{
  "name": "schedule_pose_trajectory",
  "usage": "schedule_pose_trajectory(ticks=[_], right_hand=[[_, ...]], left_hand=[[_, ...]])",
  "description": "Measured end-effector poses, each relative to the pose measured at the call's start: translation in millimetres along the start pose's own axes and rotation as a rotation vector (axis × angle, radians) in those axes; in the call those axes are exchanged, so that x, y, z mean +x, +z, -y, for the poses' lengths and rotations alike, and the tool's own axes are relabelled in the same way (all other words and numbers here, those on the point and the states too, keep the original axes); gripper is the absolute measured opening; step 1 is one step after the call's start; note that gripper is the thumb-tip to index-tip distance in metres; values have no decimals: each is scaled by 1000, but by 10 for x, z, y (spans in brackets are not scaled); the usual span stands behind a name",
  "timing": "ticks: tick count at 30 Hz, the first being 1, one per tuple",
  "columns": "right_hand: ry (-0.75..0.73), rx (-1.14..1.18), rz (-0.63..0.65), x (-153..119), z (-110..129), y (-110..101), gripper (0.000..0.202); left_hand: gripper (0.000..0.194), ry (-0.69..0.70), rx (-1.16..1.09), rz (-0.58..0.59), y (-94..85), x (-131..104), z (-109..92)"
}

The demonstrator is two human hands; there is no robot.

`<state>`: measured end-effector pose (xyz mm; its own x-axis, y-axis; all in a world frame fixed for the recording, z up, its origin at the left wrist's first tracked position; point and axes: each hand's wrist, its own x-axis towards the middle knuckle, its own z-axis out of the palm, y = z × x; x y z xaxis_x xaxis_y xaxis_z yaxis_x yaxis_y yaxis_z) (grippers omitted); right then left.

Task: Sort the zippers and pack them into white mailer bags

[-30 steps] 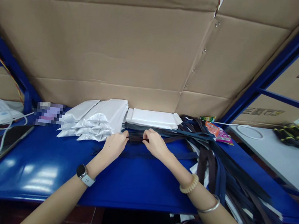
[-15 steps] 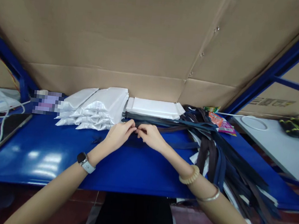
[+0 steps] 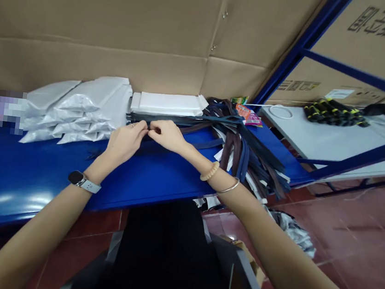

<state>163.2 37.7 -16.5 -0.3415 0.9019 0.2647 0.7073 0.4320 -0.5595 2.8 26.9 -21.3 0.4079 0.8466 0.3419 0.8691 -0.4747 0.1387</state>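
Observation:
My left hand (image 3: 127, 139) and my right hand (image 3: 167, 134) meet over the blue table, fingertips pinched together. Between them is the end of a dark zipper (image 3: 147, 126), mostly covered by the fingers. Just behind the hands, several dark zippers (image 3: 177, 120) lie lengthwise in front of a stack of flat white packets (image 3: 171, 104). To the right, a large tangle of navy, brown and black zippers (image 3: 244, 146) spreads across the table and hangs over its front edge. A small dark piece (image 3: 92, 155) rests by my left wrist.
Plump white bags (image 3: 93, 100) are piled at the left. Small colourful wrappers (image 3: 247, 115) sit behind the tangle. A blue metal frame (image 3: 292, 58) rises at the right, beside a grey table (image 3: 284, 132) with black-and-yellow bundles (image 3: 333, 113). A cardboard wall (image 3: 123, 20) stands behind.
The view has swung right and down, so the table sits further left and more floor shows. Both hands stay pinched together over the zipper.

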Motion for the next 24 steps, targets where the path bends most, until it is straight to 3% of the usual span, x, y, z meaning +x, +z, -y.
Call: schedule_pose_trajectory(ticks=[3, 9, 13, 17, 20, 24], right_hand=[[-11, -52, -52, 17, -123, -58, 15], [-59, -236, -359, 111, -437, -339, 26], [-25, -282, -326, 15, -506, -646, 25], [38, -388, -288, -306, -649, -899, 25], [105, -413, -311, -569, -794, -980, 25], [177, -365, -327, -809, -861, -986, 26]], left_hand=[[25, -28, 14, -56, -56, 2, 35], [24, -72, -91, -259, -347, 0, 166], [19, -186, -138, -363, -660, -126, 380], [19, -318, -132, -400, -910, -451, 684], [21, -385, -110, -381, -971, -696, 850], [22, -425, -106, -356, -900, -868, 912]])
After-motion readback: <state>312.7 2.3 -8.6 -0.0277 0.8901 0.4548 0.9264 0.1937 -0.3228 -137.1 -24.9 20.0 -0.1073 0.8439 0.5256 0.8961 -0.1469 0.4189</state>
